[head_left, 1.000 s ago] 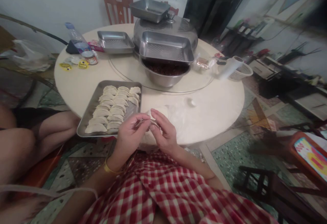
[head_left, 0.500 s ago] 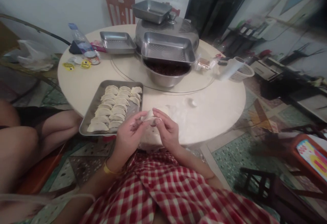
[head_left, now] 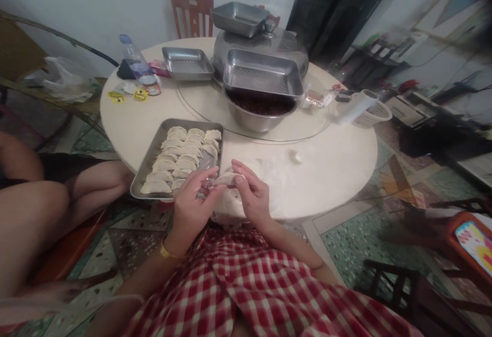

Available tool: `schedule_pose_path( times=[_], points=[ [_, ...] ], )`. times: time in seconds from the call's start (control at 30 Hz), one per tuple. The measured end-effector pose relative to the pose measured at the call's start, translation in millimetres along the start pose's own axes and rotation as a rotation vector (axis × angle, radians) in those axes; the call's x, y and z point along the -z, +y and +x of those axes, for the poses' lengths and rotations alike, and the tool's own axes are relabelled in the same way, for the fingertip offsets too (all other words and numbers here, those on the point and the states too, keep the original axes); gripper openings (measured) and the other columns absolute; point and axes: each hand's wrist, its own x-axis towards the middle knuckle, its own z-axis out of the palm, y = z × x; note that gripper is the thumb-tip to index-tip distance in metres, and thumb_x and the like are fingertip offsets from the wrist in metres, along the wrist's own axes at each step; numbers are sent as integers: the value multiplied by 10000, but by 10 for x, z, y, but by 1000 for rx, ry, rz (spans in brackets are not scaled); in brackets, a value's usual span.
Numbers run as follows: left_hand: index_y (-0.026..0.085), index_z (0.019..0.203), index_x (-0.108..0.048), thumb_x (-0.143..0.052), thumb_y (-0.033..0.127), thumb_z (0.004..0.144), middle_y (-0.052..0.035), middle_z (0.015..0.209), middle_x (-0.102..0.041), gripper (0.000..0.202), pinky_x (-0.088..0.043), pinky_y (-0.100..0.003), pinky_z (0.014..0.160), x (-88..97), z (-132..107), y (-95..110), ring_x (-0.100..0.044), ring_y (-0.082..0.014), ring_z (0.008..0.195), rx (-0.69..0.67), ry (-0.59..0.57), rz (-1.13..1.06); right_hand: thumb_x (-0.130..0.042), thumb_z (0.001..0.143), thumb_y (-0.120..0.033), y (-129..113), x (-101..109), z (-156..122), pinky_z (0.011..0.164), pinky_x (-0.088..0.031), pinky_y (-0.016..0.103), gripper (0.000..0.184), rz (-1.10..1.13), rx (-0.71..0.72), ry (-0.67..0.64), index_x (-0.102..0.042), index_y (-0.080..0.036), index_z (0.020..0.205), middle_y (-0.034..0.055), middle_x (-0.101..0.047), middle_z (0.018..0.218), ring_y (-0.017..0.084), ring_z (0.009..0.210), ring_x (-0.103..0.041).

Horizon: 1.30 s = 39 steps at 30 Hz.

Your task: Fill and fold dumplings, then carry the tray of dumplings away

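A pale folded dumpling (head_left: 227,178) is pinched between both my hands over the near edge of the round white table (head_left: 338,163). My left hand (head_left: 192,205) grips its left end with curled fingers. My right hand (head_left: 251,198) grips the right end, thumb and fingers pressed on the seam. Just left of my hands lies a metal tray (head_left: 154,153) with several finished dumplings in rows. A steel bowl of dark filling (head_left: 259,107) stands behind it, partly covered by a square steel pan (head_left: 262,73).
A small dough piece (head_left: 295,156) lies on the floured spot to the right. Another steel pan (head_left: 188,63), a plastic bottle (head_left: 132,60), sauce packets (head_left: 128,93) and a white basket (head_left: 372,113) sit further back. Another person's bare legs (head_left: 57,193) are at the left.
Both hands have kept pinching the dumpling, lifting it slightly and working along the seam. The view has shifted a little to the left, so the table now sits further right.
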Motion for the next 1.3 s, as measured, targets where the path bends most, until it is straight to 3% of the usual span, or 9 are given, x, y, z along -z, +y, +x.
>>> schedule_pose_path(
  times=[0.13, 0.4, 0.57, 0.7, 0.83, 0.93, 1.07, 1.2, 1.3],
  points=[
    [194, 975, -676, -647, 331, 848, -26, 898, -691, 189, -515, -252, 668, -1, -16, -24, -622, -135, 721, 79, -8, -8, -616, 863, -451, 11, -5, -1, 744, -651, 303, 319, 12, 0, 4, -740, -232, 1059, 77, -680, 1231, 212, 1107, -665],
    [186, 788, -663, -604, 271, 866, -5, 760, -669, 130, -485, -236, 655, -6, -25, -51, -604, -131, 704, 44, 14, -8, -641, 850, -422, 26, -15, -1, 731, -653, 302, 288, 80, -8, 43, -745, -234, 1041, 72, -687, 1219, 212, 1103, -668],
    [196, 1086, -664, -665, 382, 802, -38, 935, -691, 340, -515, -283, 679, 92, 76, -144, -612, -156, 712, 218, -149, -18, -597, 863, -482, 123, -42, 54, 801, -634, 332, 360, -35, -31, -11, -735, -219, 1067, 90, -661, 1263, 214, 1132, -651],
    [216, 1050, -681, -617, 365, 832, -59, 1031, -698, 272, -509, -342, 845, 178, 272, -226, -638, -206, 913, 92, -342, 30, -579, 882, -440, 282, -108, 140, 1029, -513, 371, 340, -118, 51, -82, -739, -204, 1066, 110, -657, 1269, 200, 1190, -620],
    [212, 1009, -689, -563, 380, 867, -65, 985, -719, 253, -511, -347, 828, 199, 452, -330, -656, -213, 893, 36, -419, 33, -568, 880, -458, 417, -192, 222, 1040, -489, 348, 363, -147, 55, -140, -718, -226, 1115, 96, -642, 1296, 177, 1221, -597],
    [210, 941, -693, -513, 359, 892, -74, 973, -719, 239, -487, -370, 868, 212, 603, -427, -645, -222, 933, -122, -459, 90, -569, 877, -453, 451, -218, 269, 1068, -459, 343, 386, -172, 57, -185, -688, -234, 1172, 87, -623, 1323, 167, 1245, -575],
    [193, 889, -684, -483, 364, 914, -78, 899, -711, 265, -471, -356, 829, 233, 867, -592, -630, -217, 876, -289, -555, 162, -563, 880, -455, 421, -129, 297, 946, -536, 305, 436, -206, 12, -216, -639, -234, 1248, 107, -552, 1402, 168, 1152, -629],
    [211, 873, -690, -463, 377, 909, -68, 860, -704, 283, -452, -342, 810, 209, 1102, -768, -619, -218, 858, -352, -644, 252, -555, 885, -467, 371, 85, 280, 825, -572, 291, 428, -219, -37, -137, -632, -253, 1248, 112, -520, 1429, 145, 952, -686],
    [229, 841, -693, -454, 377, 904, -56, 809, -686, 289, -440, -334, 799, 164, 1202, -874, -606, -212, 815, -394, -738, 301, -552, 891, -458, 355, 236, 251, 847, -566, 322, 401, -232, -45, -63, -638, -264, 1231, 102, -539, 1412, 169, 1024, -666]
  ],
)
